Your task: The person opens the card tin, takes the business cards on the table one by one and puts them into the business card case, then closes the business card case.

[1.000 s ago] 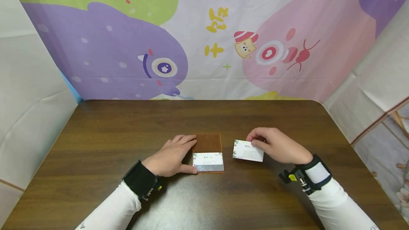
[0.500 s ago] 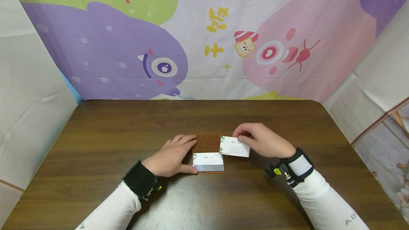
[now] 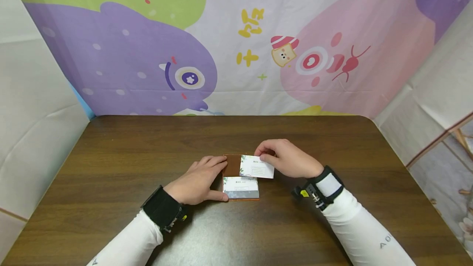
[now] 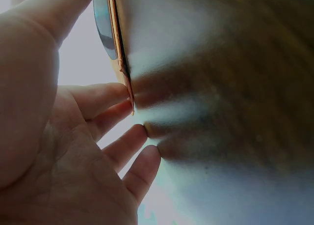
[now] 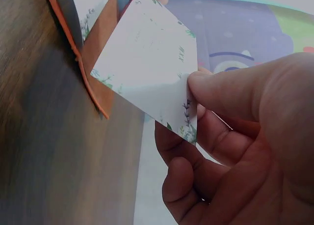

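Note:
A brown leather card holder (image 3: 233, 166) lies unfolded on the table. Its near half carries one white business card (image 3: 240, 183) behind a clear greyish pocket strip. My left hand (image 3: 197, 180) rests along the holder's left side, fingers extended and thumb at the near corner; in the left wrist view, fingertips touch the holder's thin edge (image 4: 117, 43). Between thumb and fingers, my right hand (image 3: 290, 160) pinches a second business card (image 5: 147, 63), white with a leafy print, by its far right part. That card overlaps the right portion of the holder's far half, tilted above it in the right wrist view.
The dark wooden table (image 3: 148, 138) reaches back to a cartoon-printed cloth (image 3: 229, 102). Pale cloth panels (image 3: 40, 106) stand at both sides. Each wrist wears a black strap (image 3: 162, 207) with a small camera.
My right hand has carried its card leftward, from beside the holder to over the right part of its far half. The left hand and the holder have stayed in place.

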The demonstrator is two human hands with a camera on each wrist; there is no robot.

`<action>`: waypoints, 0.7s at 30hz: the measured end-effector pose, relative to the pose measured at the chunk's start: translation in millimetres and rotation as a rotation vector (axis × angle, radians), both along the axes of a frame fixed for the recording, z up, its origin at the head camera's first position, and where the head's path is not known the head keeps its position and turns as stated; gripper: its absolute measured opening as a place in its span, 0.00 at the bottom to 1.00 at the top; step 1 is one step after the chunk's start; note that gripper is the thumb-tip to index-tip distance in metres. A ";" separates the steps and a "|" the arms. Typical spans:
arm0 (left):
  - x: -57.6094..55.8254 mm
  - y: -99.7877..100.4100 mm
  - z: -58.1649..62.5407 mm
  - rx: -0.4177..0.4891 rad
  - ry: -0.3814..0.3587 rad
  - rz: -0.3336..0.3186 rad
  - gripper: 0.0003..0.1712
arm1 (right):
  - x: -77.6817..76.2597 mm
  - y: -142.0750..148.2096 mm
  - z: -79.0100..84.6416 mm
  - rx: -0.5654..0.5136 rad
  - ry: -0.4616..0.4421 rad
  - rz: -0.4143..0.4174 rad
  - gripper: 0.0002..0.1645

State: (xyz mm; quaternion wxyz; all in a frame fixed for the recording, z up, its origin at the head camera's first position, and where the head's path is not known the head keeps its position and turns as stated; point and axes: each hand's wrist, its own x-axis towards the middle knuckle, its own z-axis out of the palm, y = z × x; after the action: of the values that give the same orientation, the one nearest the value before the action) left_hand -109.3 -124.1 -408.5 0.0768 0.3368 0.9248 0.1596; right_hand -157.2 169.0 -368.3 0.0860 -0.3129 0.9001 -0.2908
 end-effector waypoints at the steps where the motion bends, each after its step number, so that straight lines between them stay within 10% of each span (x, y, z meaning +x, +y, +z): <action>1: 0.0 0.1 0.1 0.001 0.000 0.000 0.57 | -0.6 -2.1 -0.8 -0.001 0.000 0.003 0.06; 21: -0.4 -0.5 1.3 0.019 0.002 -0.011 0.56 | -9.5 -37.3 -12.1 0.017 -0.024 0.059 0.08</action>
State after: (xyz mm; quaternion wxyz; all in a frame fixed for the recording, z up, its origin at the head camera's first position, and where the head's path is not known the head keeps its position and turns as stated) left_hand -109.7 -124.7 -407.2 0.0733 0.3428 0.9214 0.1677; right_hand -166.6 131.7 -380.4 0.1079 -0.3352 0.8918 -0.2841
